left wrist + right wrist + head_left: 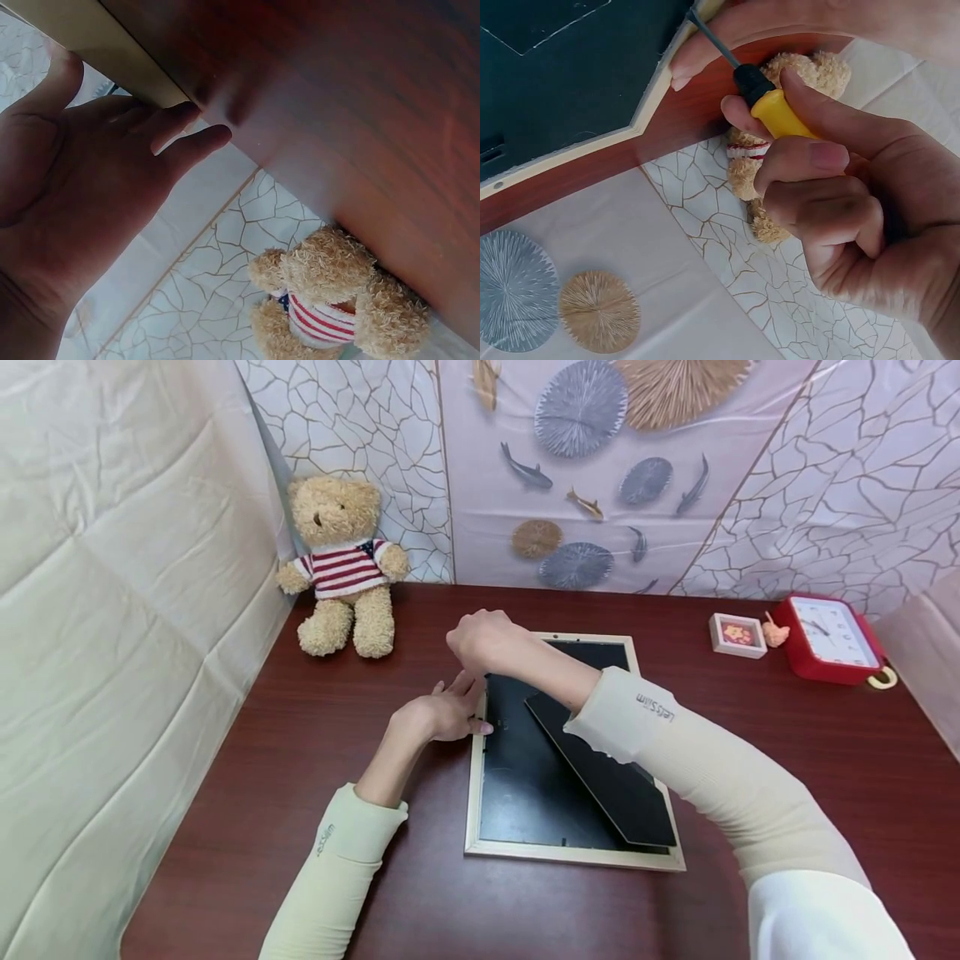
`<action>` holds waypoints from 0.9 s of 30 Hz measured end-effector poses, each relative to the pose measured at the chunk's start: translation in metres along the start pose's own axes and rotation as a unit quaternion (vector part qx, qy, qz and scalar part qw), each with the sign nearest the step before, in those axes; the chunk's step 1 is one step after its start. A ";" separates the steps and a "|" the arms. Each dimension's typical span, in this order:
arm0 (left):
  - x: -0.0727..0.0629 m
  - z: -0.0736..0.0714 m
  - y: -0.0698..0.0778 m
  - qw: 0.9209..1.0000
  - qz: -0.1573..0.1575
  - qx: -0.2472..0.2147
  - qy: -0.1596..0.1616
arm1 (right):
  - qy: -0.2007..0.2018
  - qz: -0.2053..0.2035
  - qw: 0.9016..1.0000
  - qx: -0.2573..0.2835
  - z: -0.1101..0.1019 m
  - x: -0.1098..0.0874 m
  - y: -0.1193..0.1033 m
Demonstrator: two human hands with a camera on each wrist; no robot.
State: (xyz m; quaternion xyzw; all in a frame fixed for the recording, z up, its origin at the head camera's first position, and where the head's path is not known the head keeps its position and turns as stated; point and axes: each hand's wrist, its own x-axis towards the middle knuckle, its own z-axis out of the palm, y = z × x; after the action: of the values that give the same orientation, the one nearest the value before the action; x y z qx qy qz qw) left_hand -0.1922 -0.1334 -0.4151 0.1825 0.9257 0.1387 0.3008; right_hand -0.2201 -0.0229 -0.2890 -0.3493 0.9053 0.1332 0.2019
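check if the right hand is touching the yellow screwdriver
Touching: the right wrist view shows the right hand curled round the yellow screwdriver.

Table (555, 910): dark red-brown, wood grain, glossy | middle: pale-edged picture frame (525, 768), black back upward, stand flap slightly raised | far left: teddy bear (347, 568), seated, striped top | far right: small pale box (738, 636), orange figurine (775, 631), red clock (832, 635), in a row
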 end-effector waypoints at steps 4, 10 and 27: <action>0.011 0.011 -0.012 1.000 0.009 -0.004 0.026 | -0.002 0.014 1.000 0.021 0.001 -0.005 0.008; 0.000 0.022 -0.003 0.997 0.034 -0.026 0.058 | 0.059 0.009 0.993 0.104 0.025 -0.040 0.046; -0.039 0.038 0.002 0.986 0.118 -0.100 0.059 | 0.232 -0.079 0.903 0.352 0.157 -0.141 0.086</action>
State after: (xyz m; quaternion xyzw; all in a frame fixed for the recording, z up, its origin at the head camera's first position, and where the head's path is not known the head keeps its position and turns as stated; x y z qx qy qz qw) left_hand -0.1393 -0.1422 -0.4245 0.2507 0.8953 0.2759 0.2440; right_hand -0.1414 0.1803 -0.3547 -0.3470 0.8839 -0.2952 0.1054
